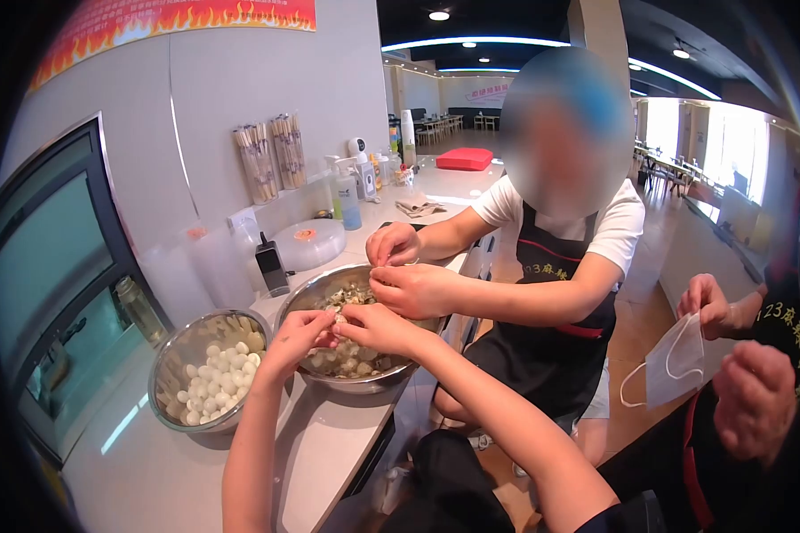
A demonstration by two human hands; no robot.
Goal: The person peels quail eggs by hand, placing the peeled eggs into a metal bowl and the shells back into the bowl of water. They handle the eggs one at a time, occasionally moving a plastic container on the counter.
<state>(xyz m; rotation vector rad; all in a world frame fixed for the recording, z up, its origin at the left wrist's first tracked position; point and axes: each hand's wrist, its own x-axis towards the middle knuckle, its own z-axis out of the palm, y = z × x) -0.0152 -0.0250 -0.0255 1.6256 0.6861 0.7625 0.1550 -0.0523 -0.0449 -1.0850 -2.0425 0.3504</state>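
Observation:
Above the near part of a large steel bowl (364, 384), my left hand (300, 340) and my right hand (375, 327) meet, fingers pinched together around a small pale piece that looks like an egg (339, 322), mostly covered by the fingertips. Shell bits and eggs (351, 357) lie in the bowl below. To the left, a second steel bowl (164, 391) holds several peeled white eggs (218, 382). A co-worker's two hands (413, 286) work over the far side of the large bowl, close to my right hand, holding something too small to tell.
Across the counter corner sits a co-worker in a black apron (542, 329). At the right, another person's hand holds a white mask (676, 360). Behind the bowls are a black device (271, 266), round plastic lids (307, 244), a pump bottle (348, 200) and a red box (464, 159).

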